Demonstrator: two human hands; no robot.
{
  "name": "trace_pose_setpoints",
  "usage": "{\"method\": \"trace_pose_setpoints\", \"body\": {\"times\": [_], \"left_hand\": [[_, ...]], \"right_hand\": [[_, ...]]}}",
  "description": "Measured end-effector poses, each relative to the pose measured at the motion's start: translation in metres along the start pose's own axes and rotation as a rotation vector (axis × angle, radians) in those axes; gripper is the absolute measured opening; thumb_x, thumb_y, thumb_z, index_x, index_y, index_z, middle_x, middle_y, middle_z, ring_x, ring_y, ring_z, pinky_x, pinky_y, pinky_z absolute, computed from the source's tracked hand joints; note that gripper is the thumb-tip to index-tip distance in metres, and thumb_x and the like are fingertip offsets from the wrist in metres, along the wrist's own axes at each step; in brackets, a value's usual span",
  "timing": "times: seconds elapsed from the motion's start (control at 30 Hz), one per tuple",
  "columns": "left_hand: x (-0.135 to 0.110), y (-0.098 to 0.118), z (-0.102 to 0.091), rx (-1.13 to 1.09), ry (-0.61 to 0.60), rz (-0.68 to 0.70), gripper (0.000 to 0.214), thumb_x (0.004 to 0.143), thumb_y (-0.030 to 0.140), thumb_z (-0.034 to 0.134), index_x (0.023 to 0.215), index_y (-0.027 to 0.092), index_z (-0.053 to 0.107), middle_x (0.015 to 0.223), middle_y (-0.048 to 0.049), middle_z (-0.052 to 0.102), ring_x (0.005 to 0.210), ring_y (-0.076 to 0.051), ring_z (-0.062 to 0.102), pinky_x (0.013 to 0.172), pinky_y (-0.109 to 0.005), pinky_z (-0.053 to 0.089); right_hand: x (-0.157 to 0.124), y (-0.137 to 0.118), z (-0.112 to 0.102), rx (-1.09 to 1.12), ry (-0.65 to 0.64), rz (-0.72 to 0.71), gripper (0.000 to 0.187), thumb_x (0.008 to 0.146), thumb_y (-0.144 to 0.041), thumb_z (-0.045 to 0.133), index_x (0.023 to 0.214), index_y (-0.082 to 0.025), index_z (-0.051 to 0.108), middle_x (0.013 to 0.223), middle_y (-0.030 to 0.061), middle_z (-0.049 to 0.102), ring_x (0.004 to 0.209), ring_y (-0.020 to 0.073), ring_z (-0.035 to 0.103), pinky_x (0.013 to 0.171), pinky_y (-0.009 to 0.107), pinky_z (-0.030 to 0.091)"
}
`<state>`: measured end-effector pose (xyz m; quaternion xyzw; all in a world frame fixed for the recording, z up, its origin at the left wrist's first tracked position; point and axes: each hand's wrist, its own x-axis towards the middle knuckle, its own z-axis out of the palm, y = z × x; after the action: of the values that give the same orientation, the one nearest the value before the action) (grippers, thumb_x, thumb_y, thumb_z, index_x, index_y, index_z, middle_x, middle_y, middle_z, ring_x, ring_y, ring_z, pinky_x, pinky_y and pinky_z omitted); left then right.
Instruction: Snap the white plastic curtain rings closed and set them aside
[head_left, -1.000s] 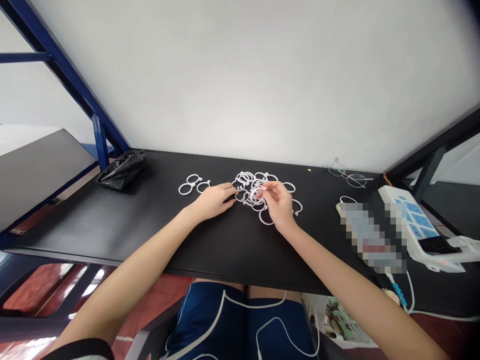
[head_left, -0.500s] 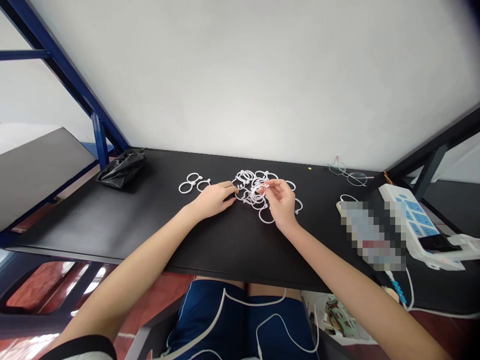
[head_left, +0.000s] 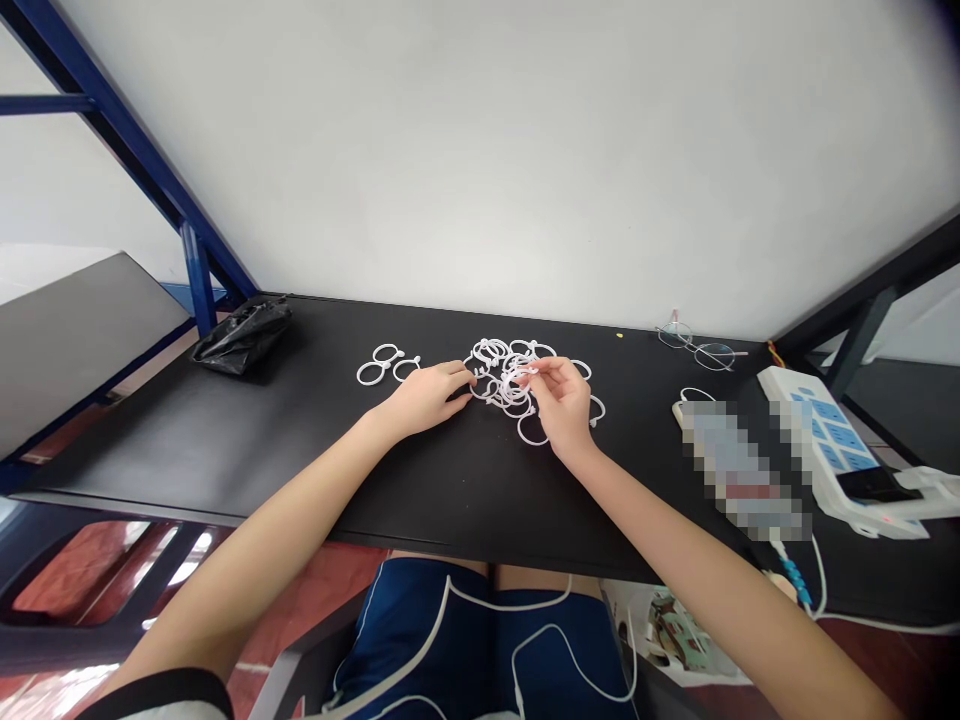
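A heap of white plastic rings (head_left: 504, 360) lies in the middle of a black table (head_left: 300, 450). My right hand (head_left: 564, 404) is raised a little over the heap, thumb and fingers pinched on one white ring (head_left: 517, 372). My left hand (head_left: 429, 394) rests on the table at the heap's left edge, fingers curled, fingertips touching a ring (head_left: 480, 385). Three separate rings (head_left: 386, 366) lie to the left of my left hand. Another loose ring (head_left: 531, 432) lies just in front of my right hand.
A crumpled black plastic bag (head_left: 241, 337) sits at the table's left end. Spectacles (head_left: 697, 349) lie at the back right. A white power strip (head_left: 832, 445) with a cable, and a blurred-out object (head_left: 742, 470), fill the right side. Blue steel frame (head_left: 150, 180) rises on the left.
Almost nothing has moved. My right hand has lifted slightly with its ring, and the view has shifted a little.
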<state>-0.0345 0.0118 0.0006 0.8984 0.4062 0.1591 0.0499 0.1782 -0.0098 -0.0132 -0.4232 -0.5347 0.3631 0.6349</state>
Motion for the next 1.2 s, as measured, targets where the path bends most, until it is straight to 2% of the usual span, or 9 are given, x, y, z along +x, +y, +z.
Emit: {"method": "trace_pose_setpoints", "body": {"times": [0.63, 0.93, 1.2], "left_hand": [[-0.0006, -0.0004, 0.0007, -0.002, 0.01, 0.012, 0.02, 0.092, 0.024, 0.047, 0.106, 0.02, 0.061, 0.103, -0.0052, 0.064, 0.082, -0.017, 0.063, 0.065, -0.025, 0.048], [-0.0006, 0.0001, -0.0002, -0.014, 0.004, 0.011, 0.018, 0.093, 0.023, 0.048, 0.105, 0.02, 0.06, 0.102, -0.0047, 0.063, 0.087, -0.018, 0.063, 0.069, -0.026, 0.049], [-0.001, -0.0005, 0.0004, 0.0, 0.011, 0.021, 0.018, 0.093, 0.023, 0.047, 0.105, 0.019, 0.06, 0.102, -0.005, 0.063, 0.087, -0.018, 0.063, 0.067, -0.026, 0.048]], "right_hand": [[0.0002, 0.0008, -0.0004, -0.019, -0.02, -0.011, 0.004, 0.081, -0.022, 0.063, 0.082, -0.021, 0.059, 0.085, 0.002, 0.067, 0.075, 0.0165, 0.069, 0.071, 0.031, 0.056], [-0.0054, -0.0036, 0.0008, -0.051, -0.098, -0.047, 0.003, 0.083, -0.024, 0.064, 0.084, -0.022, 0.061, 0.089, 0.0035, 0.071, 0.077, 0.0171, 0.069, 0.077, 0.034, 0.057], [-0.0046, -0.0037, 0.0011, -0.039, -0.085, -0.05, 0.003, 0.083, -0.023, 0.064, 0.084, -0.022, 0.062, 0.088, 0.0035, 0.071, 0.077, 0.0175, 0.07, 0.076, 0.034, 0.057]]}}
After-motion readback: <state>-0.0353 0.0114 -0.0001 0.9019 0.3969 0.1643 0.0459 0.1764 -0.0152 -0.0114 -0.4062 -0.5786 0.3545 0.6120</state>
